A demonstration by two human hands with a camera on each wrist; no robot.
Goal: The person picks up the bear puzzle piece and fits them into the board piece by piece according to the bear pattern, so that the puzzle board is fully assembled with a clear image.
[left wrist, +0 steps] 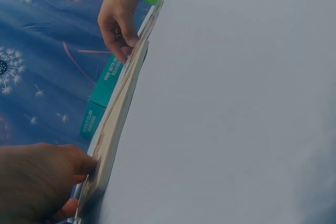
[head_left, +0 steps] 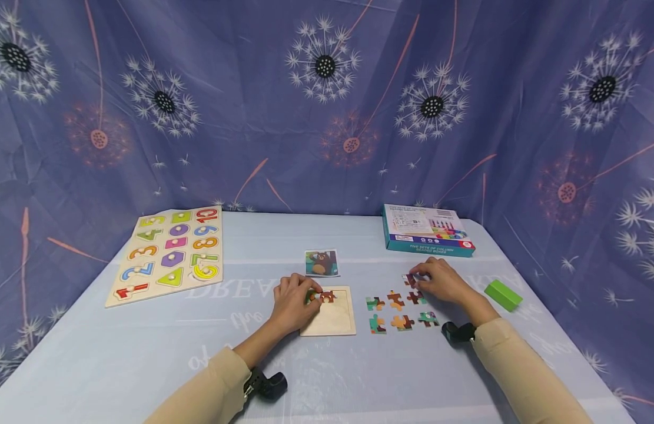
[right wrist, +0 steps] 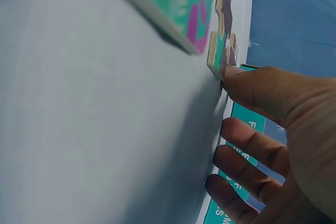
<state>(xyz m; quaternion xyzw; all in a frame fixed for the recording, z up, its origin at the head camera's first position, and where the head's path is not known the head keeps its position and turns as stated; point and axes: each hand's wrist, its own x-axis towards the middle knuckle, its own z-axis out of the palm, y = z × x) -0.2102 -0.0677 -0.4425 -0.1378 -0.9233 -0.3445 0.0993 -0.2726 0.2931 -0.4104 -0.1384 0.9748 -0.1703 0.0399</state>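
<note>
My left hand [head_left: 295, 303] rests over the left part of a shallow wooden puzzle tray [head_left: 327, 327], thumb and forefinger touching the pieces there. A brown jigsaw piece [head_left: 327, 297] lies in the tray beside these fingertips; another is partly covered. To the right, my right hand [head_left: 438, 280] pinches a dark brown jigsaw piece [head_left: 408, 280] at the far edge of the loose pieces. Several others, such as a green one [head_left: 377, 324] and an orange-brown one [head_left: 402, 323], lie in rows on the table. Close up, the right thumb [right wrist: 244, 80] partly hides the pieces behind it.
Behind the tray lies a bear picture card [head_left: 322, 263]. A wooden number and shape board [head_left: 170, 253] stands at the left. At the back right is a teal-edged box [head_left: 427, 229], and a green block [head_left: 503, 295] lies right of my right hand.
</note>
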